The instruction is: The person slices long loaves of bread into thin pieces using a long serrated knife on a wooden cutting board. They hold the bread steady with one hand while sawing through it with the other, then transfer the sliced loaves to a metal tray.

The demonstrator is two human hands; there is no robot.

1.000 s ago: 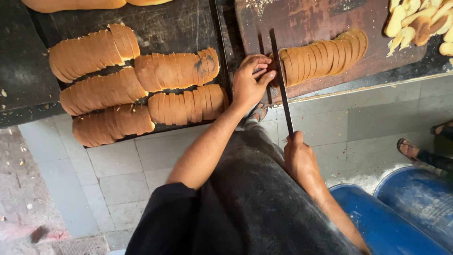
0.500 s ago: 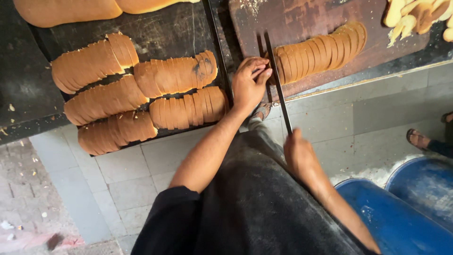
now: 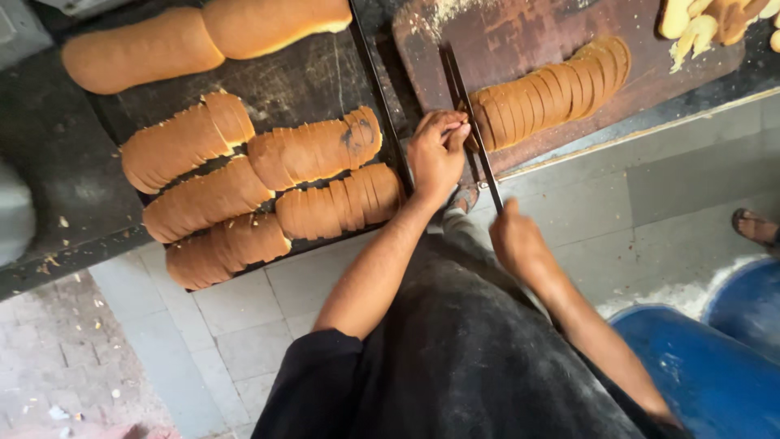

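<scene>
On the brown cutting board (image 3: 520, 41): sliced loaf (image 3: 552, 93), end pinched by left hand (image 3: 435, 154); right hand (image 3: 516, 240) gripping long knife (image 3: 471, 114).

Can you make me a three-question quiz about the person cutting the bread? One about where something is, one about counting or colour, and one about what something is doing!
1. Where does the sliced loaf being cut lie?
A. on the brown cutting board
B. on the floor
C. in the blue barrel

2. How many uncut whole loaves lie at the top of the black tray?
A. none
B. two
C. five

3. What is the right hand doing?
A. resting flat and empty
B. gripping the handle end of the long knife
C. holding a cup

Answers:
1 A, the loaf rests on the brown board.
2 B, two smooth loaves lie end to end.
3 B, the fist closes on the knife's end, while the left hand steadies the loaf.
</scene>
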